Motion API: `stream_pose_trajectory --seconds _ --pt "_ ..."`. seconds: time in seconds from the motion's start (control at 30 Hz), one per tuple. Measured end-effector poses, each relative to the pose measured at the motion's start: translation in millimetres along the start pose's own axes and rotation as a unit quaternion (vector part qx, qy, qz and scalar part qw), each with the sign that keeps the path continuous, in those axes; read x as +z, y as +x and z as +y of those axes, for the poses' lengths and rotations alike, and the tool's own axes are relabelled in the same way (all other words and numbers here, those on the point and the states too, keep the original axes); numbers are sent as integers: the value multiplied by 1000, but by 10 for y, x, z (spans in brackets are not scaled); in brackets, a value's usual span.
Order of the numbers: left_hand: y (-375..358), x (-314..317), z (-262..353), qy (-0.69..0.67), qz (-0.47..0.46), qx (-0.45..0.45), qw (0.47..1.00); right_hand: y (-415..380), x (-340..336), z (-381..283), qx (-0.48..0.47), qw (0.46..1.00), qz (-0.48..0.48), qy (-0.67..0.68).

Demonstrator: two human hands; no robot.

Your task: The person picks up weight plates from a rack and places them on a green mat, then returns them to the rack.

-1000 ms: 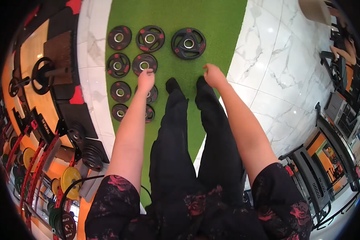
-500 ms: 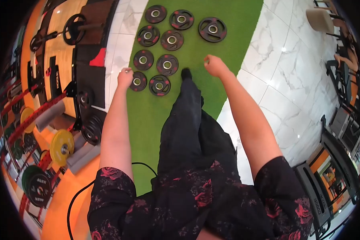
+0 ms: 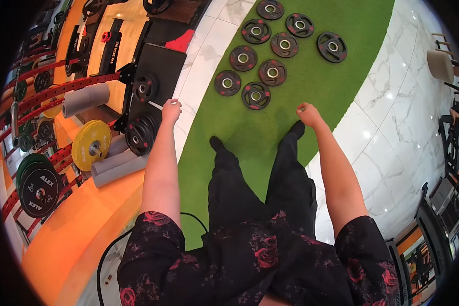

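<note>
My left hand (image 3: 171, 111) hangs in the air at the left, above the white tiles beside the green turf, its fingers curled in with nothing held. Over the turf at the right is my right hand (image 3: 309, 113), also loosely closed and empty. Several black weight plates with red marks lie flat on the turf in two rows ahead of me. Nearest to my feet are one plate (image 3: 256, 95) and another (image 3: 227, 82) beside it. A larger plate (image 3: 332, 47) lies apart to the right. Neither hand touches a plate.
Green turf (image 3: 199, 153) runs under my feet, bordered by marble tiles (image 3: 370, 137). At the left stand a red rack (image 3: 51, 92), a yellow plate (image 3: 91, 145), black plates (image 3: 139, 134) and grey foam rollers (image 3: 118, 167). Gym machines line the right side. A black cable (image 3: 101, 265) trails at lower left.
My view has turned left and my feet now stand apart. The plates appear farther right and higher. Both hands stay closed and empty.
</note>
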State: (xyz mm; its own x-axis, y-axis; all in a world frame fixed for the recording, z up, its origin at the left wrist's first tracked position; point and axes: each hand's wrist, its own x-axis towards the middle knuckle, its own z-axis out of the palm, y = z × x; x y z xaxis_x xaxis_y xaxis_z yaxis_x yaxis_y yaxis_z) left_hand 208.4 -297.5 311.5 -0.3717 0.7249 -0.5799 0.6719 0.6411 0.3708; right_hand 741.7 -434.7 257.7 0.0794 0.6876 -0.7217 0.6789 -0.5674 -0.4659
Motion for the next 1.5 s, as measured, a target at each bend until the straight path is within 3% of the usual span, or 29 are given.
stream_pose_trajectory --seconds 0.2,0.27,0.33,0.5,0.63,0.83,1.2,1.5 --pt "511 -787 -1007 -58 -22 -34 997 98 1075 -1136 -6 998 55 4" --pt "617 -1134 -1327 -89 -25 -57 994 96 1440 -1784 4 999 23 35" --pt "814 -1474 -1611 -105 -19 -64 992 252 1938 -2327 -87 995 49 8" --pt "1195 -1949 -2144 -119 -9 -86 989 164 2629 -3552 -128 989 8 71" --pt "1408 -2057 -2359 -126 -11 -106 986 375 2922 -3689 -113 988 -52 97" --pt "1765 -2268 -2528 -116 -5 -147 982 834 3128 -3789 -73 995 -59 15" --pt "2887 -2422 -2788 -145 34 -155 977 1756 3523 -4852 -121 987 -75 -76" --pt "4559 -2308 -3786 -132 -6 -154 979 3165 4858 -5874 -161 979 -59 -109"
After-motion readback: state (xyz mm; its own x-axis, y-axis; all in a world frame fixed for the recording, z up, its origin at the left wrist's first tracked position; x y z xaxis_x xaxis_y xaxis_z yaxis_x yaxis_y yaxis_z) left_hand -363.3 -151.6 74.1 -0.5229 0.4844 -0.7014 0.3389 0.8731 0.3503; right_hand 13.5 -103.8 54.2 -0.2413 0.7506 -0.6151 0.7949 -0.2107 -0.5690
